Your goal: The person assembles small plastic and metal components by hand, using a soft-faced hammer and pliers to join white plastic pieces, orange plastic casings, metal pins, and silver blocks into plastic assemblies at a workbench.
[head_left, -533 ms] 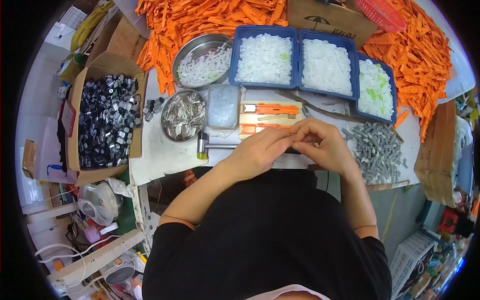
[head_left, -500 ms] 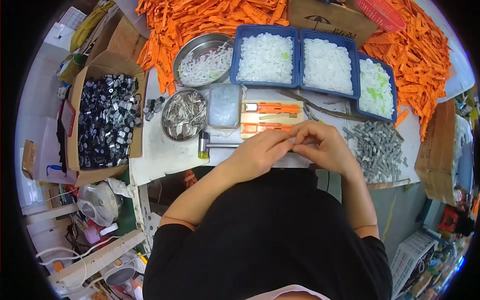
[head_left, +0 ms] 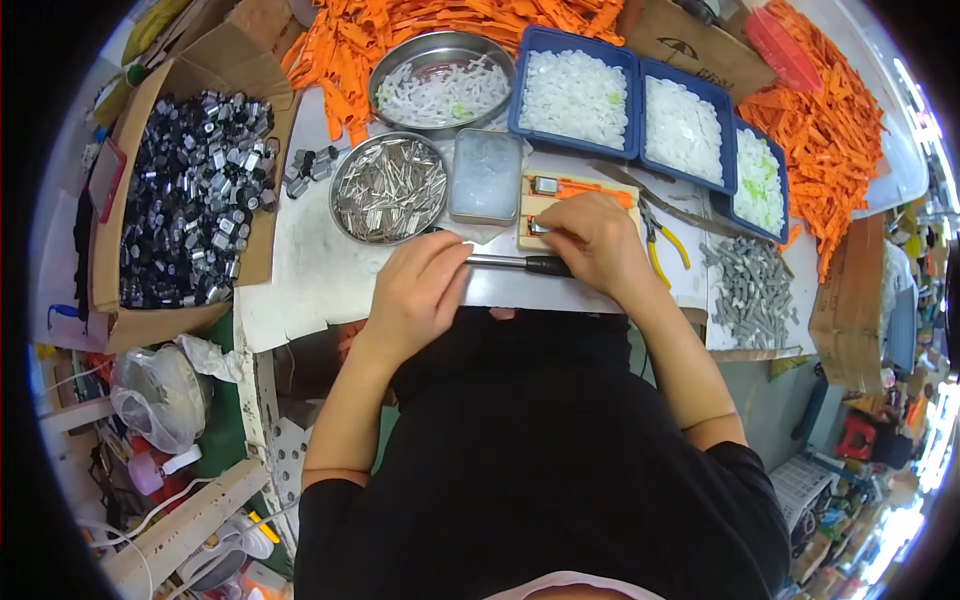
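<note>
My left hand (head_left: 412, 295) is over the head end of a hammer (head_left: 500, 262), its thumb and fingers drawn together; a small whitish bit (head_left: 467, 248) shows at the fingertips, too small to name. The hammer's head is hidden by this hand. My right hand (head_left: 600, 245) rests over the near row of a wooden fixture (head_left: 527, 207), fingers bent down and closed beside a small metal piece (head_left: 537, 227). What they pinch is hidden. In the fixture's far row lies an orange plastic part (head_left: 590, 190) with a metal cap (head_left: 545, 185) at its left end.
Round tins of metal pins (head_left: 390, 190) and whitish strips (head_left: 440, 90) stand beyond, beside a clear tub (head_left: 485, 175). Blue trays (head_left: 580, 100) hold white pieces. Yellow-handled pliers (head_left: 665, 250) and grey pieces (head_left: 750, 290) lie right; a carton of metal caps (head_left: 200, 200) stands left.
My hands were together in front of the fixture and have parted. The left has moved left to the hammer, the right onto the fixture's near row. The whole view has shifted a little.
</note>
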A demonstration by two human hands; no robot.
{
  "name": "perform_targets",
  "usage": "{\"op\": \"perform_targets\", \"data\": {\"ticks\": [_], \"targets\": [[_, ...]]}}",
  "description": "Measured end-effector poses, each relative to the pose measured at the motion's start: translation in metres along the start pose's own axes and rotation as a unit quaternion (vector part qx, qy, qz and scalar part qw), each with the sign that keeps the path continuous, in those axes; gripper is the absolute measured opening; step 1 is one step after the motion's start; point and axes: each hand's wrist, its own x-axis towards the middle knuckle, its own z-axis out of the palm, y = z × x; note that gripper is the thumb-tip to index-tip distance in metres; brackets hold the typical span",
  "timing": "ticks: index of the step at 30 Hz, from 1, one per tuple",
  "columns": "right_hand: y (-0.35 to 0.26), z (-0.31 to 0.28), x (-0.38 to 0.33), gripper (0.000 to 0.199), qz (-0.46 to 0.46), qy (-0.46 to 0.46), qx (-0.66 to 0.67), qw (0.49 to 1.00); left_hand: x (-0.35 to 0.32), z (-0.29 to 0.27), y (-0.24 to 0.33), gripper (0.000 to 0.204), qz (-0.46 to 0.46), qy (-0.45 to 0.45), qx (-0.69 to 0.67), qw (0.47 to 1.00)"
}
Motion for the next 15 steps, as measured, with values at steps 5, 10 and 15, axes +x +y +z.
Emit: {"op": "perform_targets", "data": {"ticks": [5, 10, 15], "targets": [[-0.01, 0.004, -0.011, 0.022, -0.04, 0.048, -0.117, 0.991, -0.002, -0.009, -0.017, 0.017, -0.009, 0.031, 0.013, 0.999], [0.007, -0.029, 0.02, 0.018, -0.064, -0.088, -0.072, 0.991, 0.035, -0.021, -0.037, 0.018, -0.014, 0.044, 0.019, 0.999], [0.024, -0.021, 0.049, 0.026, -0.04, -0.031, -0.119, 0.992, 0.077, -0.025, -0.058, 0.013, 0.001, -0.006, 0.076, 0.997]]}}
